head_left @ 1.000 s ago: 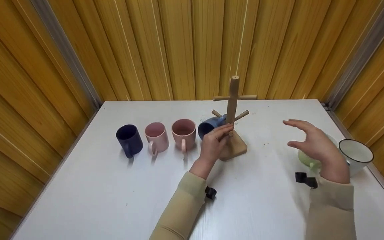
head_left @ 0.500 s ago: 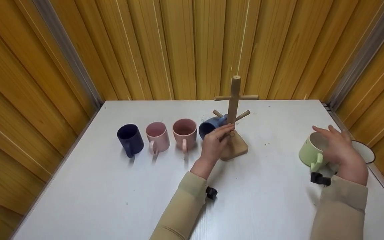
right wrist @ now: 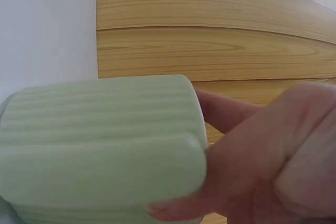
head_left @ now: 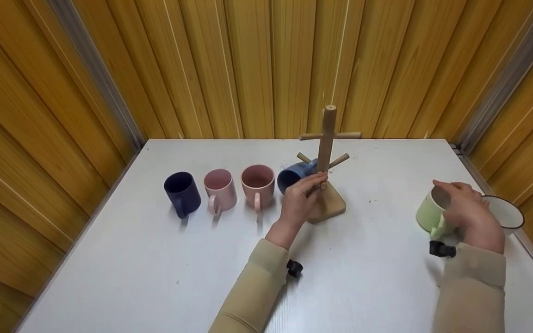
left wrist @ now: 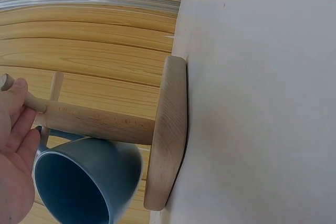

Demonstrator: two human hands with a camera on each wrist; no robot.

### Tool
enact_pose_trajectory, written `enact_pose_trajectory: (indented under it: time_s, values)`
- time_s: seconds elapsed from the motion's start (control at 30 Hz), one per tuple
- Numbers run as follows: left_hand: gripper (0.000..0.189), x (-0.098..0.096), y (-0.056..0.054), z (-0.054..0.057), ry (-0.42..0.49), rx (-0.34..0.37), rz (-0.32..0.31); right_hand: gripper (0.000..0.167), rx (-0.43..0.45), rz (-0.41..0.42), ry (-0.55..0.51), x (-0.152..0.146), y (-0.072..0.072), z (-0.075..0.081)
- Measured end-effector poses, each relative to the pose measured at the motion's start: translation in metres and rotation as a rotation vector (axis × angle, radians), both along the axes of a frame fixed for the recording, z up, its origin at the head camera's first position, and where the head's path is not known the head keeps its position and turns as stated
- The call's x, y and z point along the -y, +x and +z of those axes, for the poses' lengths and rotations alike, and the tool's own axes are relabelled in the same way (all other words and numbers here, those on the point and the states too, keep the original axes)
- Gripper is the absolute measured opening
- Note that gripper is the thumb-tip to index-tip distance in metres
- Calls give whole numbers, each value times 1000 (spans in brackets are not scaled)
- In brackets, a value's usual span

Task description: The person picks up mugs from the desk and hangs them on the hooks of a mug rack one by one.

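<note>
In the head view a wooden mug tree (head_left: 326,143) stands upright on its square base, with pegs at two heights. My left hand (head_left: 295,202) holds it low down, fingers around a lower peg, as the left wrist view also shows. A blue mug (left wrist: 113,166) hangs tilted by its handle on another lower peg, mouth facing left. To the right, my right hand (head_left: 472,213) grips the light green mug (head_left: 425,213) at its rim. In the right wrist view a thumb lies against this ribbed green mug (right wrist: 105,124), with a finger behind the rim.
Left of the mug tree, a dark navy mug (head_left: 183,194), a pink mug (head_left: 222,192) and a darker pink mug (head_left: 259,189) stand in a row. A white mug (head_left: 507,212) with a black rim stands behind my right hand, near the table's right edge.
My right hand has moved right and down from above the table, its spread fingers closing onto the green mug. The left hand stays on the mug tree.
</note>
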State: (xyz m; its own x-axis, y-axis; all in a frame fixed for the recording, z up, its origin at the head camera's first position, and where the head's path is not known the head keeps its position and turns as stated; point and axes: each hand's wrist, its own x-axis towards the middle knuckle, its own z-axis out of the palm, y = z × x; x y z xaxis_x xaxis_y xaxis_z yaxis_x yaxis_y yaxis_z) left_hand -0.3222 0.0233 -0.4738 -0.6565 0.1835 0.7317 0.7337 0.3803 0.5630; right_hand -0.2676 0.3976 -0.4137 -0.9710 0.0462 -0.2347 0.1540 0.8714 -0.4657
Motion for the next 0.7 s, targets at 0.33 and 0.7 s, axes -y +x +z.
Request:
enact_pose_trajectory:
  time_s: [0.33,0.7]
  values:
    - [27,1,-1,0,-14,-22,3,96,1,26,19,7,-1,7]
    - [32,7,8,16,-132,71,10,94,-99,135,-65,29,4,17]
